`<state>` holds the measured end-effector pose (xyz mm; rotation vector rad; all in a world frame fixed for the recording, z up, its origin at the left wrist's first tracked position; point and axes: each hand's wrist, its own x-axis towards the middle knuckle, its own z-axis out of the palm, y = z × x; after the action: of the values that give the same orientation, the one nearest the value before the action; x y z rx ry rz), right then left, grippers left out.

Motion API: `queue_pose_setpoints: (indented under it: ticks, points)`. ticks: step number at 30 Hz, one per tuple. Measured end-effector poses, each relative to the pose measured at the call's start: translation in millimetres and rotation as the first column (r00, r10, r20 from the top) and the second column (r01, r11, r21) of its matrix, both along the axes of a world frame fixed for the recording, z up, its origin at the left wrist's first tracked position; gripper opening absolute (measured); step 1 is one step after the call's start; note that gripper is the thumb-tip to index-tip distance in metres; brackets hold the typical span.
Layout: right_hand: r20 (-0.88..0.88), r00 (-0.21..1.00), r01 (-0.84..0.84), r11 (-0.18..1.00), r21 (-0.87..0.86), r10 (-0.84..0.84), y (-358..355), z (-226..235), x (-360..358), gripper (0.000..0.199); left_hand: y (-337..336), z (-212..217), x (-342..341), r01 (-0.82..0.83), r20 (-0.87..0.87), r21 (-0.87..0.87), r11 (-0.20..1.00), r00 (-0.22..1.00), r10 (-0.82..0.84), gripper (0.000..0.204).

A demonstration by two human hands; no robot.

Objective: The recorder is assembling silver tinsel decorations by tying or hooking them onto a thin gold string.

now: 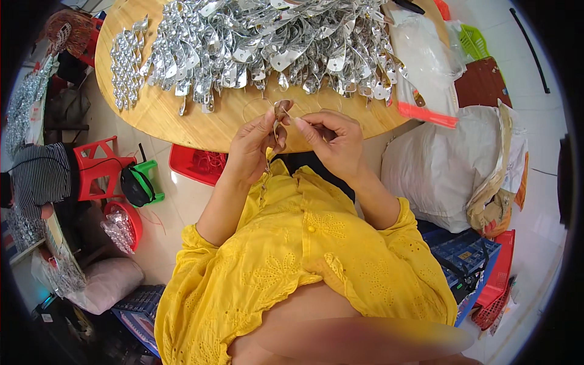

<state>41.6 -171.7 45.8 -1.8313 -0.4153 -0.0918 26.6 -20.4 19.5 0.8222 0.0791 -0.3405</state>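
Over the near edge of the round wooden table (210, 126), my two hands meet in front of my yellow shirt. Held in the closed fingers of my left hand (252, 145) is a shiny twisted metal strip (268, 165), its lower end dangling toward the shirt. My right hand (337, 141) is closed in a pinch close to the left fingertips. Something thin and pale shows at that pinch, too small to name. Just beyond my hands lies a large heap of silver twisted strips (274, 52) with rounded, holed ends.
More spirals (126, 70) lie in rows at the table's left. On the right are a clear plastic bag (423, 55) with a red edge and a stuffed white sack (432, 164). A red bin (198, 164) stands below the table edge. A co-worker in stripes (42, 176) sits far left beside a red stool (100, 167).
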Motion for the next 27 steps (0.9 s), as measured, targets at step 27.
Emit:
queue_pose_setpoints:
  ticks: [27]
  points:
    - [-0.361, 0.897, -0.191, 0.961, 0.199, 0.253, 1.3, 5.5, 13.2, 0.014, -3.6, 2.1, -0.7, -0.063, -0.168, 0.039, 0.997, 0.983, 0.068, 0.03]
